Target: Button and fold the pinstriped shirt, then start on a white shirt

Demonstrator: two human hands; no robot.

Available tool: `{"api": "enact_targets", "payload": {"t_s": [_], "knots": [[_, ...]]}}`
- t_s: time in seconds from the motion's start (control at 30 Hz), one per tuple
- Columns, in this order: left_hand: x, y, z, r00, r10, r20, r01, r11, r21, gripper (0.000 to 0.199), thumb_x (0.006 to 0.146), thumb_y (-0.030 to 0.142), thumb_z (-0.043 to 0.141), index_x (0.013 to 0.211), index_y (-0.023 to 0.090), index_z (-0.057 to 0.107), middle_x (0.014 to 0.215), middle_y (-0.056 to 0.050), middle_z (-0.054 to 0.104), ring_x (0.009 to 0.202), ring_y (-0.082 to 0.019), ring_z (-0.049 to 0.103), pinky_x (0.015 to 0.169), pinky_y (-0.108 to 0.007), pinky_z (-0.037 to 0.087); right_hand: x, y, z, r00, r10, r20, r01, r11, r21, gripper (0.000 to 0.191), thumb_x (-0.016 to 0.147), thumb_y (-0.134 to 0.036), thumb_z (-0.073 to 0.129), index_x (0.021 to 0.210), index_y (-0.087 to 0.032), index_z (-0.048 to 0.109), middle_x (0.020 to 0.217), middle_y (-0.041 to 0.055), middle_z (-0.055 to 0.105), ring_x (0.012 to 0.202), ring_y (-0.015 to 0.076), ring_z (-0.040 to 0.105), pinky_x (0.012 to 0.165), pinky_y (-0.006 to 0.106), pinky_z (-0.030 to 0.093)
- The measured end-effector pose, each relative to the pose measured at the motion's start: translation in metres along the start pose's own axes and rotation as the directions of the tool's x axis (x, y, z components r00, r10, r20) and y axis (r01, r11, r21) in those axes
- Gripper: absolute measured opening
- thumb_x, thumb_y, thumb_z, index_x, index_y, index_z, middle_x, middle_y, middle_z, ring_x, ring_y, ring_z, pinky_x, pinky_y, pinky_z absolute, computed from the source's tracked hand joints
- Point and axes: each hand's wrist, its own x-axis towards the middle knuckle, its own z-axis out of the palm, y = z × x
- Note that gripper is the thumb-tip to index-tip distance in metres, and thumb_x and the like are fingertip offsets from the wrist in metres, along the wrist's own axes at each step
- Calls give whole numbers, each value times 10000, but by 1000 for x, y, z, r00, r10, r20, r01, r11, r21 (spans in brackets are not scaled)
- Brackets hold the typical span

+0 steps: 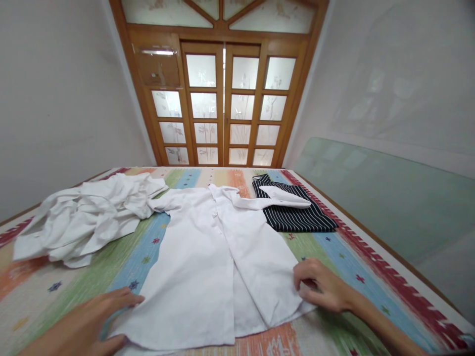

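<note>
A white shirt [193, 257] lies spread out, front up, its hem nearest to me and its collar at the far end. At its lower left edge is my left hand [92, 316], fingers and thumb apart around the fabric's corner. My right hand [321, 284] pinches the shirt's lower right edge between bent fingers and thumb. The right sleeve of the shirt rests on a folded black-and-white striped cloth [304, 220]. To the left, a crumpled pile of white fabric [92, 212] touches the shirt's left sleeve.
A colourful striped cover [144, 257] with small star patterns lies beneath everything. Beyond its far edge stand wooden doors with glass panes [222, 104]. A pale green panel [386, 198] leans along the right wall, and a plain wall rises on the left.
</note>
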Motion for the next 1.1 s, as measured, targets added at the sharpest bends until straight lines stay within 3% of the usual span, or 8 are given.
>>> {"api": "enact_targets", "payload": {"t_s": [0.13,0.23,0.4,0.57,0.73,0.9,1.0,1.1], "knots": [[44,51,-42,958,45,284,-10,992,-124,565,710,619,624,1162,284,683,1079,-55,719,828,-246,691,774,-324,549,42,-6,-6,996,-18,-92,22,999,49,366,872,-385,479,578,-173,526,547,-14,487,531,113,414,560,254,283],[94,76,-52,973,71,219,-32,984,-177,533,879,585,418,1257,264,614,1158,-56,691,968,-219,669,879,-310,513,87,-11,-6,977,-57,-205,53,998,-26,354,867,-341,526,557,-172,510,541,-19,494,532,108,421,571,251,294],[193,73,-16,995,101,-5,-101,991,-83,535,870,544,427,1203,170,616,1266,-118,631,1191,-261,575,1045,-360,410,173,-11,0,954,-137,-266,116,989,-95,176,858,-225,538,717,-165,626,735,35,626,719,160,556,699,264,400],[264,63,25,991,-39,-131,35,999,-28,594,896,392,437,1393,69,396,1459,-210,425,1349,-295,410,1109,-398,323,252,2,13,955,-111,-275,62,982,-180,258,835,-162,541,1072,-127,636,1121,121,648,1090,229,553,976,352,387],[286,56,52,947,-319,-39,321,946,52,671,937,426,345,1481,47,239,1538,-252,241,1407,-420,241,1089,-598,246,299,20,32,971,148,-189,-182,967,-176,458,936,-265,427,1356,-85,461,1416,183,477,1318,260,413,1080,403,294],[292,39,50,949,-316,25,311,944,109,746,905,546,352,1487,90,253,1570,-212,179,1421,-445,160,1083,-653,181,305,38,44,931,322,-174,-352,918,-185,568,962,-399,359,1468,-143,332,1559,145,268,1418,353,227,1111,560,163],[300,37,41,946,-323,21,318,940,124,722,874,545,407,1436,96,349,1522,-231,302,1375,-459,267,1033,-665,257,303,42,49,927,290,-239,-342,915,-216,554,958,-411,362,1451,-159,369,1556,125,286,1422,341,214,1122,557,126],[314,47,33,944,-307,-120,325,928,181,508,859,414,458,1219,70,562,1271,-266,565,1232,-453,449,980,-653,316,302,41,52,919,265,-293,-336,914,-227,511,947,-376,386,1403,-150,438,1515,134,366,1406,328,251,1120,544,143]]}}
